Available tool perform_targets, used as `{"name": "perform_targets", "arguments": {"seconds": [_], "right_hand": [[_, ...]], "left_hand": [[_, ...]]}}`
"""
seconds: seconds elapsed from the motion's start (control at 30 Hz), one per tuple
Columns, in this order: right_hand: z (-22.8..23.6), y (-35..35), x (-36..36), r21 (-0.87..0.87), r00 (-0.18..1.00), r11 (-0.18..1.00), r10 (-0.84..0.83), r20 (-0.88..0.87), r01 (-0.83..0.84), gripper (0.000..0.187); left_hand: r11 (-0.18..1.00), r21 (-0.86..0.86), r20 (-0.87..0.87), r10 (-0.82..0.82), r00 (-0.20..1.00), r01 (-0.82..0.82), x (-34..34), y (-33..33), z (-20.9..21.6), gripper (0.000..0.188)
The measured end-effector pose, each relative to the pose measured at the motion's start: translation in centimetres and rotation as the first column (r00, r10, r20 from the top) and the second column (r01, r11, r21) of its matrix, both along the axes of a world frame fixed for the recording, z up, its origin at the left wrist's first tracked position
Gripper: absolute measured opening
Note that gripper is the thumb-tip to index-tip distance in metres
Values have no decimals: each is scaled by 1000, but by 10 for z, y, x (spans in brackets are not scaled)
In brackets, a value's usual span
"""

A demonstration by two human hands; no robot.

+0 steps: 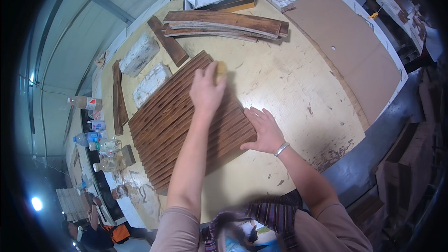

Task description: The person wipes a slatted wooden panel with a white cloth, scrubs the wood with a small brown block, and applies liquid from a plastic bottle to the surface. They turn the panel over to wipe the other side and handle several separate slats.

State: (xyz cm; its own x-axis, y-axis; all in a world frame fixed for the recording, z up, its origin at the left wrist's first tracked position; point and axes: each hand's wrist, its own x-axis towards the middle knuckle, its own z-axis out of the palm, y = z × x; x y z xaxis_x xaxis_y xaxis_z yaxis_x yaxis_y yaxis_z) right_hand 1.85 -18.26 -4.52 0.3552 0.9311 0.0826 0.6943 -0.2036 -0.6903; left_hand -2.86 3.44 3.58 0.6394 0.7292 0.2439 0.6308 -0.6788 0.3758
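Note:
Dark brown wooden strips point(172, 126) lie side by side on the pale table, forming a slanted, ridged block. Near its far right corner, my left hand point(206, 89) is closed on a small yellow sponge-like pad point(221, 69), mostly covered by the fingers. That hand rests over the ends of the strips. My right hand point(265, 129), with a silver bracelet on its wrist, lies against the right edge of the strips. Its fingers are stretched out and its thumb is apart, with nothing gripped.
Two white-wrapped blocks point(140, 55) stand beyond the strips. Loose brown boards point(224, 22) are stacked at the far side of the table point(298, 126). A cardboard sheet point(347, 51) covers the right side. Bottles point(86, 103) line the left, where another person point(95, 235) is partly visible.

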Motion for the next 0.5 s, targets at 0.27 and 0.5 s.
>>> {"name": "perform_targets", "arguments": {"seconds": [0.27, 0.5], "right_hand": [[2, -1, 3, -40, 1000, 999, -2, -13, 1, 111], [5, 2, -1, -27, 1000, 1000, 2, -11, -2, 112]], "left_hand": [[977, 20, -157, 211, 965, -210, -117, 47, -23, 51], [735, 36, -155, 673, 723, -677, -399, 126, -32, 48]]}}
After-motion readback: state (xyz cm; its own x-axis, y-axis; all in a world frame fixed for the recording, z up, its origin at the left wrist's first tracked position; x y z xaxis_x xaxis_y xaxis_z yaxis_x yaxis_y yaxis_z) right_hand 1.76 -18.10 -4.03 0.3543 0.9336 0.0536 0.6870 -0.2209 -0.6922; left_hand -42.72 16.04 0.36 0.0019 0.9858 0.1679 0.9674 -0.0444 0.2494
